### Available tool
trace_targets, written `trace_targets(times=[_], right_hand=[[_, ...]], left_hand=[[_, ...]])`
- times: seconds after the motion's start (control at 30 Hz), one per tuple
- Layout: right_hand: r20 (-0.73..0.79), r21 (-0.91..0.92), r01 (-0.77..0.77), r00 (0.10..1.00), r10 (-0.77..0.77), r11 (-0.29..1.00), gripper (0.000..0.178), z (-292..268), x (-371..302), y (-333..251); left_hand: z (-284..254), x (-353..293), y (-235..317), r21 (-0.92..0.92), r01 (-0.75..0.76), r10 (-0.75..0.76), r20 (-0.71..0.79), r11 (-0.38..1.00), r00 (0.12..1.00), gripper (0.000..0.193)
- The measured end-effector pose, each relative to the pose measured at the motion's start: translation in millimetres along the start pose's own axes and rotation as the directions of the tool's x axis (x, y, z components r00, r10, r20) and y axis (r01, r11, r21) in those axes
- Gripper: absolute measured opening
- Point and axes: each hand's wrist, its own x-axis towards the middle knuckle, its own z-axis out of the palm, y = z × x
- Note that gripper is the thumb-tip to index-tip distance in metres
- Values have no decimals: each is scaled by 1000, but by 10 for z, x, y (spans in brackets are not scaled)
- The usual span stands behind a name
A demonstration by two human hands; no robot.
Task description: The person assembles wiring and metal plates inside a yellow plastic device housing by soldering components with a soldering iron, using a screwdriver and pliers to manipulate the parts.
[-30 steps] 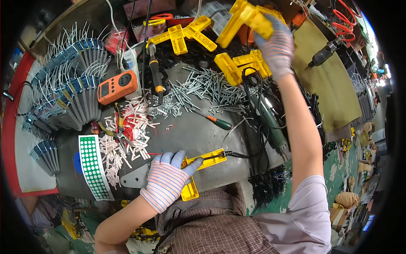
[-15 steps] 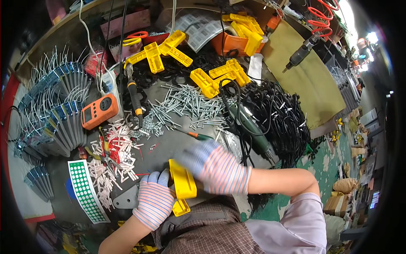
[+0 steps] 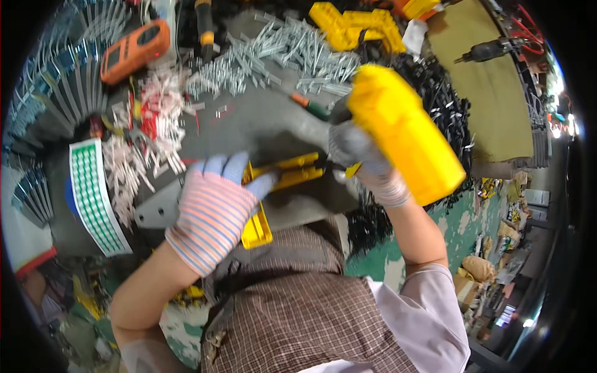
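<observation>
My left hand (image 3: 217,202), in a striped knit glove, is closed around a yellow L-shaped plastic shell (image 3: 256,230) just above the bench's front edge. One arm of the shell points right, its hollow side showing. My right hand (image 3: 373,158), gloved too and smeared by motion, holds a second, larger-looking yellow plastic shell (image 3: 407,133) raised up close on the right. That shell hides part of the fingers. A short dark piece (image 3: 336,169) with a yellow bit shows between the two hands; what it is, I cannot make out.
Screws (image 3: 286,53), a screwdriver (image 3: 311,107) and white sleeves (image 3: 158,105) lie beyond my hands. At left are an orange meter (image 3: 135,51), a green-dotted sticker sheet (image 3: 99,196) and wired boards (image 3: 68,81). Black cables (image 3: 451,105) heap at right, near a hanging power screwdriver (image 3: 488,51).
My right hand has moved right and now holds up a yellow shell. The shell in my left hand has turned, one arm now pointing right. The whole view has shifted.
</observation>
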Motion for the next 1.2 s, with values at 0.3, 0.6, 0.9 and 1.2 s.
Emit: trace_targets(times=[0.3, 0.6, 0.9, 1.2], right_hand=[[-176, -260, 229, 944, -279, 938, 21, 77, -115, 386], [178, -876, 337, 891, -418, 345, 21, 256, -108, 138], [451, -627, 425, 882, -141, 653, 45, 327, -32, 212], [449, -847, 455, 889, -87, 276, 49, 488, 10, 246]], left_hand=[[33, 35, -11, -81, 14, -7, 83, 997, 997, 56], [55, -6, -14, -16, -27, 27, -2, 1000, 1000, 42], [473, -846, 150, -168, -45, 17, -159, 985, 987, 21], [471, -593, -41, 13, -42, 44, -403, 999, 914, 60]])
